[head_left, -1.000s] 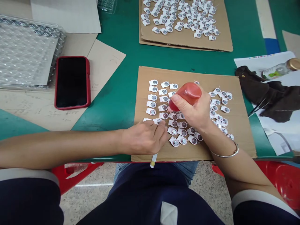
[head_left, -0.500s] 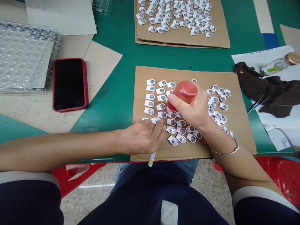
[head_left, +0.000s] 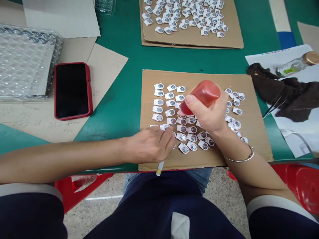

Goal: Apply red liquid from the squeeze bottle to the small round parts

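My right hand is wrapped round a soft red squeeze bottle. It holds the bottle tilted, its lower end pointing down left over the small white tags with round silvery centres. Those tags lie in uneven rows on a brown cardboard sheet. My left hand is closed at the sheet's lower left, fingertips pinched beside the tags. Out from under it sticks a white pencil-like stick with a yellowish band near its end. The fingers hide the rest of the stick and whatever is at their tips.
A red-cased phone lies on brown paper at left, beside a bubble-wrapped pack. Another cardboard sheet with many tags is at the back. On the right are a dark cloth, tweezers and a glass jar.
My right hand has moved slightly right, and the red bottle leans over more, its top shifted up and right. My left hand stays almost in place. The whole view has shifted a little.
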Action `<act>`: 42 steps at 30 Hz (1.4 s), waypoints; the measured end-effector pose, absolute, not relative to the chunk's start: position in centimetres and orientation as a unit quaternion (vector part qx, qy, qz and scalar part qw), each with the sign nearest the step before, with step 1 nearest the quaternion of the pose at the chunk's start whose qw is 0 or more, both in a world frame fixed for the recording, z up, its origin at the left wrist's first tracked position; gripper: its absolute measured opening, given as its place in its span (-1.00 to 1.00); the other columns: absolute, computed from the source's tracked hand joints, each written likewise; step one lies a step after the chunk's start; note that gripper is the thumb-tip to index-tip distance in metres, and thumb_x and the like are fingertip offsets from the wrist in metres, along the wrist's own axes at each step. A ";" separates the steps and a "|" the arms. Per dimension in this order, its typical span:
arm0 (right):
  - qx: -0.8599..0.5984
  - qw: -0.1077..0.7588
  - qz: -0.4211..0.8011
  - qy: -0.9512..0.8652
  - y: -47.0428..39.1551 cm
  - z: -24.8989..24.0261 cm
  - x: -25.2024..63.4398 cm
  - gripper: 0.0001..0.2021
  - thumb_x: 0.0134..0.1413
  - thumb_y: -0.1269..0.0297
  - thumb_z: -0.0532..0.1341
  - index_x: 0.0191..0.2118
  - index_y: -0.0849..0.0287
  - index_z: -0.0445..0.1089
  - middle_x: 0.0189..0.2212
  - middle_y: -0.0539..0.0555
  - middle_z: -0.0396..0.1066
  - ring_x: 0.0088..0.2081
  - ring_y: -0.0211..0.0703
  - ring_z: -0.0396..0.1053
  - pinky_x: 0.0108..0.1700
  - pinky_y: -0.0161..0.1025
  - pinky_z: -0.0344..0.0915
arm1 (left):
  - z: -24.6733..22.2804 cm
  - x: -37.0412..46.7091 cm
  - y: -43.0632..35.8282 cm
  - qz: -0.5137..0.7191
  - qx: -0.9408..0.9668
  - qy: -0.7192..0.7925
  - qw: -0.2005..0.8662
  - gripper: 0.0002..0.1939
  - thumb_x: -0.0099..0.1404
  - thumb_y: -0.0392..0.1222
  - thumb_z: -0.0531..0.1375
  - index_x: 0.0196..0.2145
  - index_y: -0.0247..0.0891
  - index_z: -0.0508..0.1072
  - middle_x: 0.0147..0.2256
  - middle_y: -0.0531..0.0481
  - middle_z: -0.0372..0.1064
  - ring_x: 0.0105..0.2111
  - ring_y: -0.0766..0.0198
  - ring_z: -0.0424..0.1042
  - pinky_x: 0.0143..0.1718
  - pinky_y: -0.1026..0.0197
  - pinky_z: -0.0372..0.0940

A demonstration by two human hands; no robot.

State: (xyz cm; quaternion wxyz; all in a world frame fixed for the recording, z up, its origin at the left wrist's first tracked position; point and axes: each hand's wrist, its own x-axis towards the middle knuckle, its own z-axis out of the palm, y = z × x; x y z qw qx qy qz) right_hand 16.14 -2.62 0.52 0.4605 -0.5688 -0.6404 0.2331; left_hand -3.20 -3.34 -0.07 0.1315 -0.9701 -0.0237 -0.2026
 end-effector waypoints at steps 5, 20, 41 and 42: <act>-0.510 0.539 0.329 -0.584 -2.5 2.2 16.0 -0.79 0.01 0.11 0.15 -0.46 0.11 0.19 -0.64 -0.10 0.25 -0.61 -0.32 0.32 -0.60 -0.32 0.23 | -0.2 -3.4 -3.2 -0.197 -0.973 -0.032 0.119 -0.87 0.23 -0.42 0.02 -0.32 -0.50 0.35 -0.30 -0.30 0.44 -0.41 0.21 0.47 -0.47 0.23 0.40; -0.583 0.623 0.191 -0.485 -9.2 0.2 16.1 -0.68 -0.17 0.12 0.24 -0.24 0.11 0.28 -0.29 0.08 0.31 -0.39 -0.13 0.40 -0.56 -0.17 0.36 | -0.2 -4.0 -2.1 -0.173 -0.980 -0.071 -0.072 -0.82 0.21 -0.43 -0.09 -0.39 -0.36 0.28 -0.44 -0.08 0.36 -0.46 0.33 0.37 -0.37 0.26 0.36; -0.635 0.546 0.090 -0.538 -9.6 -1.2 15.1 -0.76 -0.23 0.27 0.29 -0.32 0.15 0.35 -0.40 0.02 0.42 -0.36 -0.21 0.37 -0.28 -0.14 0.34 | -0.3 -3.9 -2.1 -0.171 -0.980 -0.078 -0.071 -0.79 0.23 -0.40 -0.11 -0.42 -0.35 0.28 -0.44 -0.08 0.36 -0.47 0.34 0.37 -0.36 0.26 0.36; -0.637 0.544 0.091 -0.539 -9.6 -1.3 15.1 -0.76 -0.23 0.28 0.30 -0.32 0.15 0.36 -0.40 0.01 0.42 -0.36 -0.21 0.37 -0.28 -0.14 0.34 | -0.3 -3.9 -2.1 -0.173 -0.979 -0.078 -0.073 -0.79 0.23 -0.40 -0.11 -0.43 -0.34 0.28 -0.44 -0.07 0.36 -0.47 0.34 0.37 -0.36 0.27 0.36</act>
